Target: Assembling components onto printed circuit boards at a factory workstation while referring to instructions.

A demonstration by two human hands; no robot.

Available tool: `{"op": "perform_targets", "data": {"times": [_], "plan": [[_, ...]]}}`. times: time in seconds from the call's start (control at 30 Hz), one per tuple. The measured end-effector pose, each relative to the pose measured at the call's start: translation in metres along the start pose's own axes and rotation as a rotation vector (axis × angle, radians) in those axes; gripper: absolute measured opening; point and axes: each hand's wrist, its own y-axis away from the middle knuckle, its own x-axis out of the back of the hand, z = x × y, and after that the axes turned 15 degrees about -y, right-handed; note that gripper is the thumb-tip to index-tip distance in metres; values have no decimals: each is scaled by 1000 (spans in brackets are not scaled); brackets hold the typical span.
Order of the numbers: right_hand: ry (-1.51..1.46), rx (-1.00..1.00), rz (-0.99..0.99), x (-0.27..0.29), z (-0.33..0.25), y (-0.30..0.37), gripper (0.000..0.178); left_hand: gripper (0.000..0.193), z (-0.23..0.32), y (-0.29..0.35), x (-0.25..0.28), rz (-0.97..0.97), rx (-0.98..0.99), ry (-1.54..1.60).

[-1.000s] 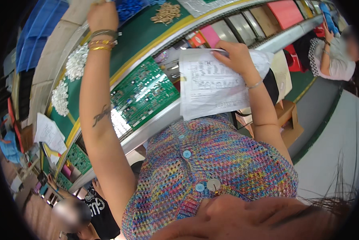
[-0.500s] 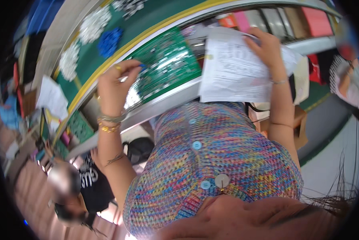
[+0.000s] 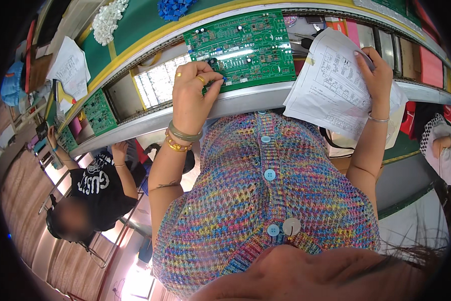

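Left hand (image 3: 192, 93) over the lower left part of the green board (image 3: 258, 42). Thumb and forefinger brought together at the tips, a small blue part (image 3: 225, 79) between or just at them, right at the board's surface; whether it is seated cannot be told. Other fingers curled in. Two gold rings, bracelets at the wrist; dark inked mark on the forearm, too foreshortened to read.

Board lies in front of the person, near edge along the silver rail (image 3: 258, 95). Fine white marking among its components, too small to make out.

Right hand (image 3: 378, 70) closed on the upper right of the paper (image 3: 331, 83), thumb on the face. Paper tilted, just right of the board, overlapping the rail. Print on it: a boxed diagram, lines of small text; characters not legible at this size.

Beyond the yellow edging: blue pile (image 3: 175, 9) and white pile (image 3: 108, 22) on green belt. Farther left, a printed sheet (image 3: 70, 67), text too small; below it, a second board (image 3: 99, 113).

Lower left, another person in a black shirt (image 3: 102, 183): large white lettering, crest-like print above it.
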Motion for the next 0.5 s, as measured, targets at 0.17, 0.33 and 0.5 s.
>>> {"op": "perform_targets", "data": {"times": [0.17,0.33,0.5], "plan": [[-10,5,-2,0,2,0,18,13,2,-2,-4,20,-35,-21],[-14,14,4,0,2,1,17,14,4,1,-6,49,-74,-58],[8,-7,-18,0,2,-1,18,16,7,6,-6,65,-126,-90]]}}
